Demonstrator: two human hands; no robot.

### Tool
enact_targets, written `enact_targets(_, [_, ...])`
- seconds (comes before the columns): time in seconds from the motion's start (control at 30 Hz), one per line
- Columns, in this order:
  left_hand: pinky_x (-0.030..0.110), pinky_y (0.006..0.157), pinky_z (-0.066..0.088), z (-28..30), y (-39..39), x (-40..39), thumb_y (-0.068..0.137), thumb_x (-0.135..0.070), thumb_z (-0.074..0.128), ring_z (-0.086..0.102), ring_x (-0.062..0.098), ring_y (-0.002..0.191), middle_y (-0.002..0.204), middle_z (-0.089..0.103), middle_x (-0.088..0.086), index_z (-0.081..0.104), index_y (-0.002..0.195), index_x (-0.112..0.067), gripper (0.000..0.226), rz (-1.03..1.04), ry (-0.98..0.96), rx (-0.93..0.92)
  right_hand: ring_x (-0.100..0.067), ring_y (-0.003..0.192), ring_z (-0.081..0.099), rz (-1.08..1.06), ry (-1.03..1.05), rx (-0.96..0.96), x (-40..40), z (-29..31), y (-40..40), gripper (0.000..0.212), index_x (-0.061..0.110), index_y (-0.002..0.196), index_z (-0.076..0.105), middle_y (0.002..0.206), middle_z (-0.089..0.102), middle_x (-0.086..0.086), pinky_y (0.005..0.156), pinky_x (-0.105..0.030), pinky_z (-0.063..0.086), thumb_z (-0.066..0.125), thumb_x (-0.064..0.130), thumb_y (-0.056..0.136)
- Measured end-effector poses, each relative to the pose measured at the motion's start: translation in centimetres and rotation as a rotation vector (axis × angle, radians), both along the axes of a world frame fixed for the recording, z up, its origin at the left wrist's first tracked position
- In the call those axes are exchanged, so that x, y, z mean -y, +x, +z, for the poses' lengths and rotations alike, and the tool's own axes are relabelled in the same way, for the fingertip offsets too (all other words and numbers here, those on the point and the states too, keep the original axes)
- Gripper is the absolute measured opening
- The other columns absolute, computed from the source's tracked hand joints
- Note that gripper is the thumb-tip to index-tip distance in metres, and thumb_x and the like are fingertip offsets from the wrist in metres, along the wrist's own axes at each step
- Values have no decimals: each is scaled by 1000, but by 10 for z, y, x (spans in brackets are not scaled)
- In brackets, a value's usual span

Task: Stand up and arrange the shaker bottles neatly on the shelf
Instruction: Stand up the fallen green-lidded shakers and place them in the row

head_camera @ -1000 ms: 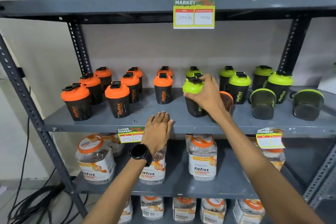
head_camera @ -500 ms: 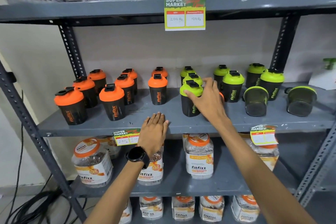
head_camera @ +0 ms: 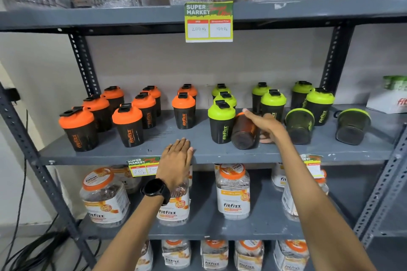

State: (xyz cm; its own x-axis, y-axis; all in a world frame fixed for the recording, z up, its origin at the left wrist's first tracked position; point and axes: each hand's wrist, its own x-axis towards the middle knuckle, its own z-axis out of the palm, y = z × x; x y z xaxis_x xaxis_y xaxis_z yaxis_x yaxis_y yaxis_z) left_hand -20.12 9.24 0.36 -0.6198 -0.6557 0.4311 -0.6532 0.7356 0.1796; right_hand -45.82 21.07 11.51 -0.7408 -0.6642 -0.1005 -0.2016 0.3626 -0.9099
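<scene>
most shakers upright; three lie tipped. my right hand (head_camera: 267,126) grips the fallen orange shaker (head_camera: 244,131), left hand (head_camera: 177,157) flat, open on shelf (head_camera: 286,152).

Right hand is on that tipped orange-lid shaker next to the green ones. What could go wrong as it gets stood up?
1. The lying shaker sits tight against the front green shaker; swinging it upright could knock that one over.
2. It lies near the shelf edge, so a slip of the right hand might roll it off.
3. It likely belongs with the orange group, not among the greens.
</scene>
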Motion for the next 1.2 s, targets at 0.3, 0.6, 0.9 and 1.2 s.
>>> enact_targets(0.3, [36,122,17,-2,0,0,103,-43,11,29,19,147,157,37,5,36,150,-16,60,10,16,-1,-33,97,64,2,-107,227,-6,-13,-11,60,8,128,45,119,61,-18,79,-43,57,73,39,85])
enact_targets(0.6, [40,122,14,2,5,5,104,-45,17,25,19,148,158,35,5,37,149,-16,57,-12,40,29,-24,99,69,-84,-243,-87,-48,-28,25,61,18,96,71,100,74,-5,90,-43,57,78,61,54])
enact_targets(0.9, [46,122,16,6,52,21,104,-40,20,27,23,148,156,38,9,42,145,-12,55,26,28,18,-19,121,49,9,-423,-463,-30,-25,146,79,20,132,42,132,49,-5,88,-26,39,85,44,70])
enact_targets(1.2, [42,122,20,2,73,36,105,-37,22,31,25,146,156,38,12,36,148,-9,54,53,22,17,-29,124,48,-14,-490,-571,82,-40,187,86,9,134,44,128,47,-11,103,-34,42,87,36,65])
